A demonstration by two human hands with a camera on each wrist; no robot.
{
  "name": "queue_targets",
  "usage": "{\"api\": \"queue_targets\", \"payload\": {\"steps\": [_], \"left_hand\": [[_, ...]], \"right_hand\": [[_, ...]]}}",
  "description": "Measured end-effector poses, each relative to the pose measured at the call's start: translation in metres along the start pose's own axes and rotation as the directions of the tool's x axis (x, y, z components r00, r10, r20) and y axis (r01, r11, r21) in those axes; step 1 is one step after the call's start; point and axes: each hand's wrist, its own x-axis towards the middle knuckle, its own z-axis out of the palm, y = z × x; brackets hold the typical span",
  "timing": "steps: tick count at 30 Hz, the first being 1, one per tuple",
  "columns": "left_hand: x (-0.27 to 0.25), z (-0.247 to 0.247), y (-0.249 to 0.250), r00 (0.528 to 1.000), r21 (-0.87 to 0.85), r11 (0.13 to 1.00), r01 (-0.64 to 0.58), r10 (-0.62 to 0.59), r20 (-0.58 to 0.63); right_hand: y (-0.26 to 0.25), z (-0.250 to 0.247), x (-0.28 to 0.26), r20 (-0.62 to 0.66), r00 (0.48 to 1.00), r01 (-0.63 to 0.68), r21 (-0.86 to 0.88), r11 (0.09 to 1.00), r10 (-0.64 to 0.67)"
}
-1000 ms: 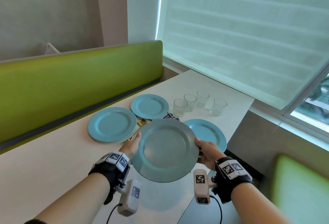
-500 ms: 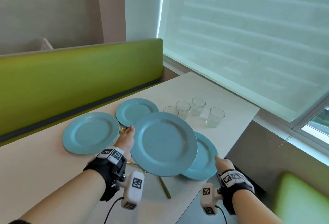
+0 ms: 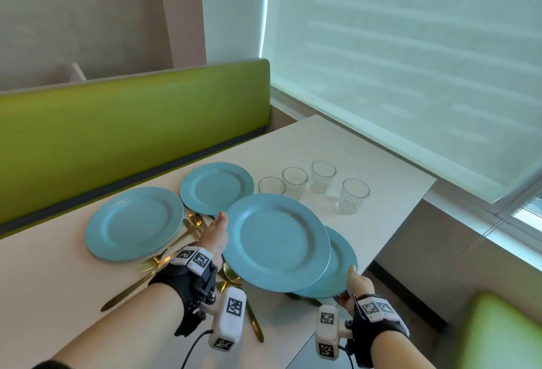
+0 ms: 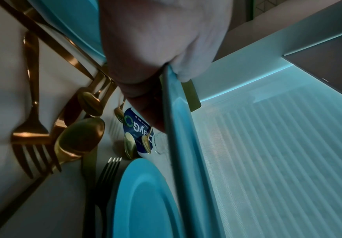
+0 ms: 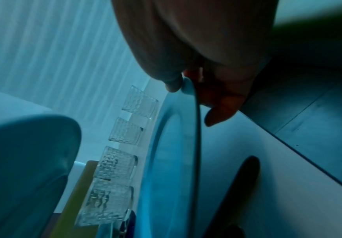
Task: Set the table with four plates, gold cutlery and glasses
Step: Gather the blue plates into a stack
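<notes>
While left hand (image 3: 215,236) grips one blue plate (image 3: 275,241) – right hand (image 3: 356,282) pinches another plate (image 3: 341,269)

You have four teal-blue plates (image 3: 133,223) in plain, unpatterned colour on the off-white surface (image 3: 337,148), with the gold cutlery (image 4: 78,138) gleaming a warm brassy yellow between them. Your four glasses (image 3: 352,200) are clear with a dimpled, faceted relief pattern, and a small packet (image 4: 134,124) among the spoons is dark blue with white lettering and a green emblem. Behind it all sits a lime-green bench back (image 3: 132,122) with a dark grey strip along its base, and your black wrist straps (image 3: 187,289) carry black-and-white square markers.
</notes>
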Motion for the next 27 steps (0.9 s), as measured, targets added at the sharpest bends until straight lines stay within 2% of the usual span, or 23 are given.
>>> {"api": "queue_targets", "payload": {"steps": [4,9,14,18,21,23,27], "left_hand": [[-0.009,0.017,0.002,1.0,0.01,1.0,-0.021,0.021,-0.01],[0.008,0.031,-0.006,0.999,0.023,0.999,-0.049,0.049,0.016],[-0.015,0.039,0.011,0.996,0.065,0.995,-0.079,0.076,0.038],[-0.013,0.035,0.01,0.995,0.059,0.994,-0.091,0.088,0.043],[-0.011,0.029,0.013,0.993,0.022,0.993,-0.116,0.115,0.012],[-0.017,0.024,0.019,0.99,0.048,0.989,-0.143,0.143,0.01],[-0.025,0.005,0.029,0.981,0.189,0.963,-0.192,0.192,0.015]], "right_hand": [[-0.02,-0.007,-0.011,0.016,0.991,0.136,-0.058,0.989,-0.135],[-0.053,-0.032,-0.019,-0.046,0.959,0.274,-0.122,0.954,-0.281],[-0.061,-0.031,0.002,-0.046,0.934,0.349,-0.087,0.933,-0.354],[-0.073,-0.01,-0.039,-0.01,0.926,0.375,-0.065,0.925,-0.376],[-0.07,0.007,-0.045,0.002,0.926,0.377,-0.047,0.925,-0.377],[-0.068,0.02,-0.047,0.005,0.927,0.374,0.008,0.927,-0.374],[-0.07,0.048,-0.063,0.095,0.937,0.323,0.127,0.938,-0.336]]}}
